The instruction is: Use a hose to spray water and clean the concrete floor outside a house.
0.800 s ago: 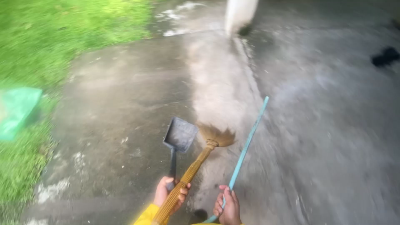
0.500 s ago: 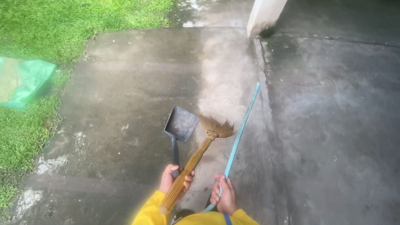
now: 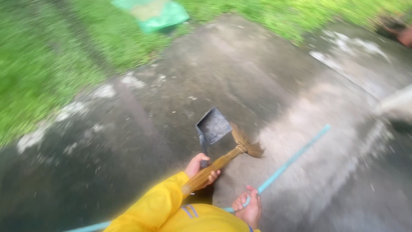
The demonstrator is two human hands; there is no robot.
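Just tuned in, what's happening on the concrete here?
A person in yellow sleeves stands on a wet concrete slab beside grass. The left hand holds a straw hand broom and a dark dustpan together in one grip. The right hand holds a long light-blue pole. A green bag lies on the grass.

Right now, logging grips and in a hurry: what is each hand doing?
Left hand: closed around the straw broom and the grey dustpan handle together.
Right hand: closed around the light blue pole.
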